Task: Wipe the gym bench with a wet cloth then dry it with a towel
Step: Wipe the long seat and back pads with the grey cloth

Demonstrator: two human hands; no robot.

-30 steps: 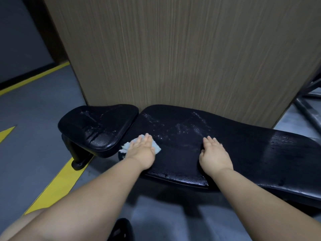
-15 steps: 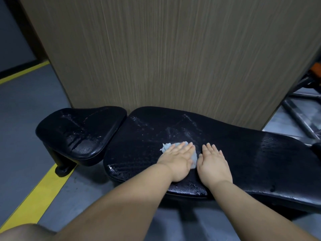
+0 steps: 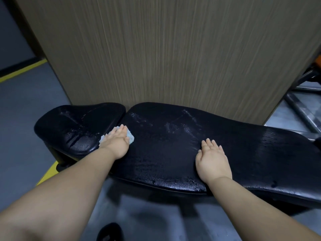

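Your left hand (image 3: pixel 116 143) lies flat, fingers together, pressing a pale blue cloth (image 3: pixel 130 137) onto the black gym bench (image 3: pixel 165 153), right at the gap between the seat pad (image 3: pixel 76 126) and the long back pad; only the cloth's edges show around your palm; your right hand (image 3: pixel 212 159) rests spread and empty on the back pad, well apart from the cloth; the vinyl glistens wet; a wood-grain panel (image 3: pixel 165 54) stands just behind the bench.
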